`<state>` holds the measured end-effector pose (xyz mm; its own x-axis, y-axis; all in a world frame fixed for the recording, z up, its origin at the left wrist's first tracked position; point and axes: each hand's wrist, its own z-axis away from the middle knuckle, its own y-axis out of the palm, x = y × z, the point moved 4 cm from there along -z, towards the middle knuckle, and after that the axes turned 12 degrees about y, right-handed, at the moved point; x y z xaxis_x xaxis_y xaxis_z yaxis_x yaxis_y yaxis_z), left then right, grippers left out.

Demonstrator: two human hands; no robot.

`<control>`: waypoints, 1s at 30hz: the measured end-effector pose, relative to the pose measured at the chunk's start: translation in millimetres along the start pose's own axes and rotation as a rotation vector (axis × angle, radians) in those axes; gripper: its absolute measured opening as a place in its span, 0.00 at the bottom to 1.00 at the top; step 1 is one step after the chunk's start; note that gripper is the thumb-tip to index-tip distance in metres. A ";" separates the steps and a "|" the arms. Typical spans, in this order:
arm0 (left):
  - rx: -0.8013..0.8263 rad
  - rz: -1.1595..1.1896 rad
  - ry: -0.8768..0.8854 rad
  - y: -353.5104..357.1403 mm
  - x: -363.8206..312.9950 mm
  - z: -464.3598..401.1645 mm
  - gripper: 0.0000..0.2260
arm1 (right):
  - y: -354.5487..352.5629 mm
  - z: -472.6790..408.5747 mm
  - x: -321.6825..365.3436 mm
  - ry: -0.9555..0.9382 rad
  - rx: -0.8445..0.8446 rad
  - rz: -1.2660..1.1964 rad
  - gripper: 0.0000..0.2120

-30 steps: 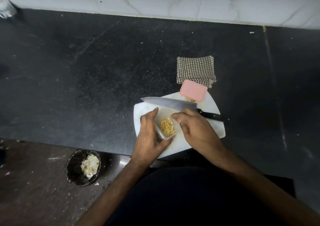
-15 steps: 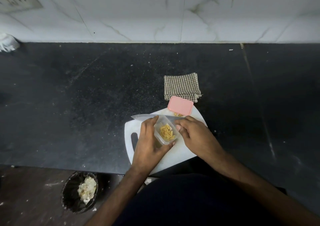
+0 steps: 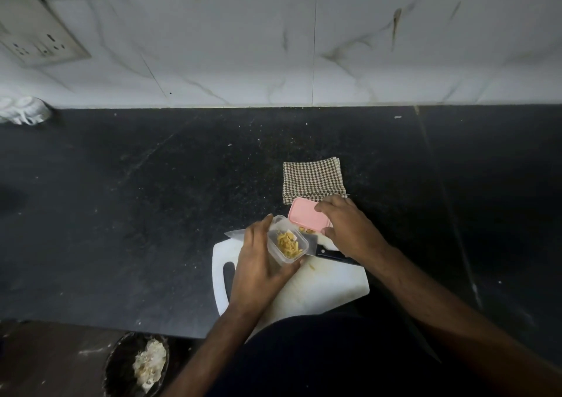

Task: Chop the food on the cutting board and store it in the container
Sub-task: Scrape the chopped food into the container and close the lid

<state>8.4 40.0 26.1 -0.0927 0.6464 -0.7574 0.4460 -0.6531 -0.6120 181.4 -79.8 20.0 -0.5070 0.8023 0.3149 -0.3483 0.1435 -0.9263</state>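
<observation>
head view: with the white plastic cutting board (image 3: 319, 287) as the landmark, it lies on the near edge of a black speckled stone counter (image 3: 152, 199), its handle slot at its left side. the left hand (image 3: 258, 263) is above the board's far left part, fingers and thumb curled round a small clear plastic container (image 3: 287, 244), which it holds tilted; whether the container touches the board cannot be told. inside the container lie yellow chopped food pieces (image 3: 289, 246). the right hand (image 3: 349, 229) is over the board's far right corner, thumb and fingers pinching the edges of a pink rectangular plastic lid (image 3: 307, 218); whether the lid rests on anything cannot be told. a few yellow bits (image 3: 305, 230) show just under the lid's near edge, and one small scrap lies on the board near the container. a large steel knife with a black handle (image 3: 330, 254) lies across the far part of the board, its blade tip poking out past the left hand beyond the board's far left edge. just beyond the board, a folded brown-and-white checked cloth (image 3: 313, 180) lies on the counter, touching the lid's far edge in this view. well behind the board rises a white marbled tile wall (image 3: 304, 47) with a switch plate (image 3: 33, 31) at far left. below the counter's near edge, left of the board, a dark round bin (image 3: 118, 366) holds pale scraps.
</observation>
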 end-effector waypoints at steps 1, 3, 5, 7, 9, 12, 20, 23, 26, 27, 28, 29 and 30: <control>-0.001 -0.004 0.002 0.2 0.7 -1.0 0.40 | 1.4 -1.1 -0.9 -0.008 0.007 -0.002 0.27; -0.008 -0.010 0.003 -0.3 2.3 -1.9 0.40 | 4.3 -3.1 -0.8 -0.031 -0.002 0.035 0.27; -0.011 -0.018 -0.004 -2.2 2.7 -2.4 0.40 | 6.9 -4.5 -0.1 -0.042 -0.027 0.062 0.25; -0.012 -0.025 -0.006 -4.8 3.1 -2.1 0.40 | 8.0 -4.5 0.5 -0.049 -0.050 0.050 0.23; -0.010 -0.034 -0.007 -7.3 5.3 -1.9 0.40 | 7.7 -4.3 0.7 -0.050 -0.063 0.020 0.22; 0.006 -0.043 -0.003 -9.4 10.0 -2.1 0.42 | 2.2 -2.2 1.4 -0.028 -0.094 -0.056 0.20; 0.004 -0.012 0.035 -10.1 5.7 -12.5 0.42 | -32.2 33.5 28.8 -0.130 -0.090 -0.593 0.01; -0.001 0.016 0.053 -5.8 -2.5 -12.1 0.40 | -28.2 41.0 31.6 -0.051 -0.120 -0.633 0.07; 0.021 0.004 0.045 0.5 -0.7 -8.9 0.44 | -15.0 43.1 23.4 0.114 -0.094 -0.675 0.10; 0.023 -0.001 0.041 0.6 0.6 -8.7 0.45 | -10.1 43.7 21.8 0.159 -0.061 -0.703 0.11; 0.023 -0.005 0.041 0.2 1.8 -8.4 0.46 | -5.8 44.6 21.3 0.192 -0.014 -0.746 0.13; 0.026 -0.008 0.045 0.2 1.8 -9.0 0.46 | -2.1 44.9 21.8 0.220 0.041 -0.788 0.15; 0.038 -0.008 0.052 1.1 1.5 -9.1 0.46 | 0.9 46.0 22.3 0.244 0.089 -0.809 0.16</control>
<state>16.8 43.9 26.3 -0.0494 0.6706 -0.7401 0.4110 -0.6618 -0.6270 133.4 -88.4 35.7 0.1053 0.5762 0.8105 -0.5967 0.6886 -0.4120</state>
